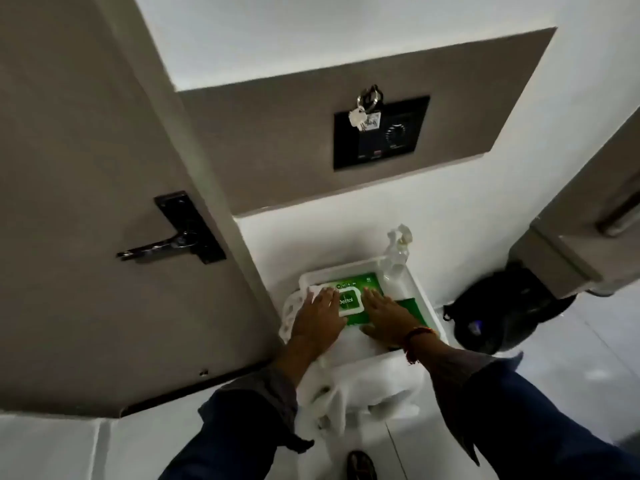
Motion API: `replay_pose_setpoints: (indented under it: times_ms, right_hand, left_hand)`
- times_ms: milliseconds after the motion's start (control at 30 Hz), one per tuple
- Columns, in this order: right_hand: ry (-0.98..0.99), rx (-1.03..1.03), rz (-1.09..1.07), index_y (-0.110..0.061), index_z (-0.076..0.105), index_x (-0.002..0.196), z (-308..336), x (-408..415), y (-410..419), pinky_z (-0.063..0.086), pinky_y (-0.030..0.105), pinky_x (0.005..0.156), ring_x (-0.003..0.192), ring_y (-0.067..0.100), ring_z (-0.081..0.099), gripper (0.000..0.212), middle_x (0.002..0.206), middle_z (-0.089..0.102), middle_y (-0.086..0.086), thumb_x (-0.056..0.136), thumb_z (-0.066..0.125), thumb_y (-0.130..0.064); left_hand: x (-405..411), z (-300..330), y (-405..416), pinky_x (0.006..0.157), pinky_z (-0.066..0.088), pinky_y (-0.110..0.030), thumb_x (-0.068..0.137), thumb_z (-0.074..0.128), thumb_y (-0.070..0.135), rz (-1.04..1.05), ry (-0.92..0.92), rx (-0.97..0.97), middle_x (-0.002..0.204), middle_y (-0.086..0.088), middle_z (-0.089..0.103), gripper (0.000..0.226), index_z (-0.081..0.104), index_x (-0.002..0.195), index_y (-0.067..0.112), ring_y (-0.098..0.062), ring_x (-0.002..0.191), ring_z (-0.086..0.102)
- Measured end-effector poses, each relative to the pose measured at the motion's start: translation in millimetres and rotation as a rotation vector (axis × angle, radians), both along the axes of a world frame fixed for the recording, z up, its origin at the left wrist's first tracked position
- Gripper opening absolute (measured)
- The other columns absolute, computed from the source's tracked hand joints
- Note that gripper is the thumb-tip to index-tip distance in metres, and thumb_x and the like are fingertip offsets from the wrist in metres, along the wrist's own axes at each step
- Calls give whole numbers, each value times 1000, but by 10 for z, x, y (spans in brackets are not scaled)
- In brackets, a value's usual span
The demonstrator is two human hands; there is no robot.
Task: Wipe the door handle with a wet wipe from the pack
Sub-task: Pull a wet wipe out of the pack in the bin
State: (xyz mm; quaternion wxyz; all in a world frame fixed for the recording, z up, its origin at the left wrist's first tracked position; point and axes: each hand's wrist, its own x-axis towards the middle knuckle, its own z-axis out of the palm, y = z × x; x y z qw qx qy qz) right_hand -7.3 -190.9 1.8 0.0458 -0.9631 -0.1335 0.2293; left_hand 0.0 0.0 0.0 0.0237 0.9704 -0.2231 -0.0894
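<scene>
Door edge runs just left of your hands, with its handle up and left, well apart from them. The white tray walls box in the wipe pack. Your left hand and right hand lie flat, fingers extended, either side of the pack's closed lid, gripping nothing.

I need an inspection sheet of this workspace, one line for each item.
Surface: white tray holds the job's things.
Job's things: green wet wipe pack, lid closed; door handle untouched.
Clutter: clear spray bottle; white cloth hangs over the tray's near edge.
Hands: left hand and right hand flat on pack.
Cables: nothing seen.
Surroundings: keys above switch panel; black bag on floor.
</scene>
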Motion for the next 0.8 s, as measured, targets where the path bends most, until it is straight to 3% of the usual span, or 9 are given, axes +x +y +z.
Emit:
replay_pose_setpoints:
  times_ms: [167, 367, 567, 633, 667, 733, 767, 800]
  right_hand:
    - [21, -22, 46, 1, 13, 164, -273, 73, -31, 8, 40, 132, 161, 29, 10, 75, 173, 7, 19, 107, 43, -39]
    - [-143, -29, 124, 2, 29, 160, -419, 93, -92, 12, 41, 132, 159, 30, 22, 62, 169, 24, 21, 106, 40, -27]
    - [-206, -44, 144, 3, 32, 158, -448, 121, -96, 11, 42, 132, 158, 32, 24, 58, 167, 28, 22, 107, 36, -22]
    - [-211, -41, 152, 2, 32, 158, -488, 138, -103, 11, 41, 132, 158, 31, 24, 57, 168, 27, 22, 107, 35, -24]
    - [-217, -38, 160, 2, 33, 158, -499, 140, -106, 11, 41, 132, 158, 31, 24, 57, 168, 27, 22, 107, 35, -24]
    - [-214, -14, 151, 3, 37, 156, -494, 134, -99, 14, 41, 132, 156, 31, 29, 56, 166, 30, 22, 107, 37, -24]
    - [-223, 20, 137, 4, 44, 153, -480, 131, -91, 20, 42, 131, 153, 33, 36, 53, 163, 36, 24, 107, 41, -24]
    - [-244, 64, 117, 6, 53, 145, -471, 132, -78, 29, 44, 127, 145, 36, 47, 49, 155, 48, 26, 105, 48, -22]
  left_hand:
    - [132, -259, -157, 128, 10, -45, 110, 33, 26, -14, -5, 105, 167, -20, 19, 57, 16, 158, 0, -30, 155, 18]
    - [223, -414, -203, 128, 12, -48, 108, 27, 5, -127, -56, 262, 161, -34, 21, 50, 15, 153, -12, -43, 151, 22]
    - [329, -401, -220, 123, 26, -54, 106, 32, 5, -284, -90, 388, 151, -41, 35, 48, 26, 147, -20, -51, 141, 37]
    - [364, -301, -183, 110, 46, -48, 101, 37, 4, -348, -88, 386, 137, -38, 54, 43, 43, 138, -17, -45, 124, 57]
    - [416, -252, -161, 92, 57, -40, 94, 47, 7, -389, -80, 408, 118, -29, 69, 38, 60, 126, -11, -36, 104, 70]
    - [520, -34, -103, 52, 56, -26, 75, 74, 16, -377, -64, 398, 70, -7, 76, 16, 76, 88, 7, -19, 58, 72]
    - [596, 0, -75, 45, 52, -25, 73, 80, 18, -352, -92, 355, 61, -4, 72, 13, 74, 82, 11, -18, 50, 69]
    - [673, 18, -48, 48, 53, -28, 82, 76, 19, -315, -103, 309, 66, -5, 73, 10, 72, 88, 12, -21, 56, 71]
